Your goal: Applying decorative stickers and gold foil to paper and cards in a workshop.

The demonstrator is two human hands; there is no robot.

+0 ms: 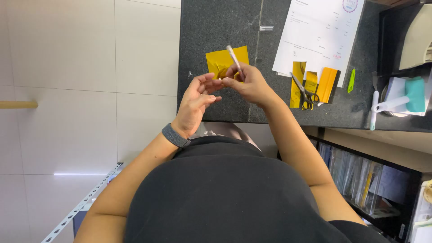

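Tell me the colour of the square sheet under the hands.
The square sheet is golden yellow; the head view shows it.

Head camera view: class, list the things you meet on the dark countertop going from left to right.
Yellow foil sheet → thin white tool in the right hand → scissors → orange paper stack → green marker → white-handled tool → teal-headed scraper.

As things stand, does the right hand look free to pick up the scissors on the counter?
Probably not at once: the right hand grips a thin white tool. The scissors lie uncovered on yellow strips beside it, the path open.
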